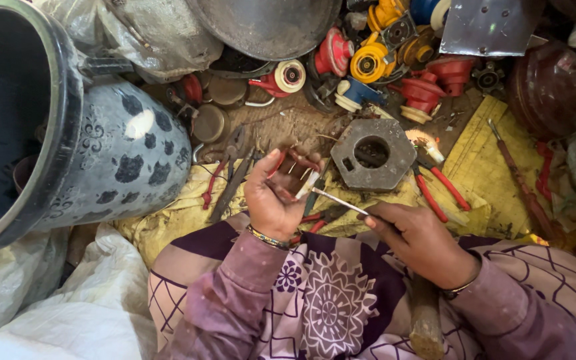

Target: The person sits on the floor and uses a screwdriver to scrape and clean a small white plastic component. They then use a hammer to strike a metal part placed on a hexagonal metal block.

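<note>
Left hand (273, 200): raised palm-up above the lap; the fingers (276, 163) are curled shut around a small white cylindrical part (305, 187), which is pinched near the fingertips.
Right hand (421, 239): the fingers are closed in a pencil-like grip on a thin metal screwdriver (339, 202), whose slim shaft runs up and left until its tip touches the white part.
White part: short, smooth, pale plastic or ceramic by its look; it is held just above the yellow cloth (485, 167), beside the grey block.
Grey block (373, 155): a thick, dull cast-metal piece of roughly octagonal outline with a large round hole through its middle; it is laid flat on the cloth.
Pliers (225, 175): dark steel with red handles, laid to the left of the left hand.
Red-handled tools (440, 192): slim, glossy grips, laid just right of the block.
Spare parts (375, 60): a heap of red, yellow and blue moulded plastic pieces, round and ribbed, gathered beyond the block.
Large vessel (121, 160): a rounded grey body with dark blotched patterning and a wide rim, tipped on its side at the left.
Garment (328, 307): purple and cream patterned fabric is spread over the lap.
</note>
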